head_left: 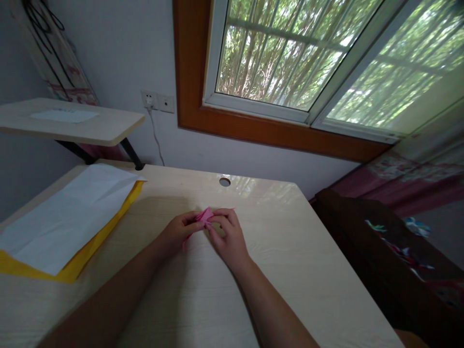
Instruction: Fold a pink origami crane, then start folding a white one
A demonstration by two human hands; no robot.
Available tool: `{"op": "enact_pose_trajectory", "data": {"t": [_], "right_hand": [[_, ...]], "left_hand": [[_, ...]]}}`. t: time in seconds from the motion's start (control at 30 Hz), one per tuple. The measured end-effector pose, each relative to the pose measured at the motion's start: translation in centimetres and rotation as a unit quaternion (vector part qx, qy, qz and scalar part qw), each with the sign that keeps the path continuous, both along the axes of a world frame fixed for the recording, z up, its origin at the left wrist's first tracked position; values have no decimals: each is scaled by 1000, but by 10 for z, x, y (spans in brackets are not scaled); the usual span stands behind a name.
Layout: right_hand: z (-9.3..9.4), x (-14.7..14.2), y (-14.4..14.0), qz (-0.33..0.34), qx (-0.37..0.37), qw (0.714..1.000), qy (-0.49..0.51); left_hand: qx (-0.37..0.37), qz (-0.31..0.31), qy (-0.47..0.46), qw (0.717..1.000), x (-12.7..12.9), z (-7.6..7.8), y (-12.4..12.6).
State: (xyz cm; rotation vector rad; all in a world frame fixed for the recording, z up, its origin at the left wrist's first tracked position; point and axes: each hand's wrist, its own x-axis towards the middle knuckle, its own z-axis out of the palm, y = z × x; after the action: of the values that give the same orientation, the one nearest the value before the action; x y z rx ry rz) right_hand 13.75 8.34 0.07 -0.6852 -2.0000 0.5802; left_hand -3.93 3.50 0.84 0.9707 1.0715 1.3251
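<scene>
Between my two hands is a small pink piece of folded paper (205, 214), held just above the pale wooden desk (290, 270). My left hand (180, 231) pinches its left side, thumb and fingers closed. From the other side my right hand (229, 233) grips it with thumb and fingertips pressed together. A pink bit pokes out under my left fingers, and another tip shows beyond my right fingers. The fingers cover much of the paper, so its full shape is hidden.
White paper (79, 212) lies over a yellow sheet (105, 237) on the desk's left. A raised shelf (119, 126) stands at the back left. The desk has a round cable hole (224, 181) near the wall. Right of the desk is dark furniture (362, 241) with small items on it.
</scene>
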Motion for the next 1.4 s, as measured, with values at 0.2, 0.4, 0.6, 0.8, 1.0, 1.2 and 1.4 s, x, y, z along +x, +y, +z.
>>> {"op": "enact_pose_trajectory", "data": {"t": [0.2,0.4,0.6,0.8,1.0,1.2,1.4], "right_hand": [[0,3,2,-60,-7,998,21],[-5,7,9,-32,-13,999,18],[-5,7,10,11,-42,999,17],[-5,6,11,-14,-64,998,16],[-8,8,15,-51,-92,994,30],[-10,9,17,-67,-132,987,54],[-11,9,21,-73,-194,975,81]], "left_hand": [[15,40,79,996,-11,-4,1],[-4,-36,106,994,-18,-9,3],[9,-30,147,989,-24,-13,3],[30,-46,110,992,-26,-21,4],[51,-24,164,985,-24,-20,5],[59,4,168,984,-22,-22,7],[69,90,260,959,-22,-21,5]]}}
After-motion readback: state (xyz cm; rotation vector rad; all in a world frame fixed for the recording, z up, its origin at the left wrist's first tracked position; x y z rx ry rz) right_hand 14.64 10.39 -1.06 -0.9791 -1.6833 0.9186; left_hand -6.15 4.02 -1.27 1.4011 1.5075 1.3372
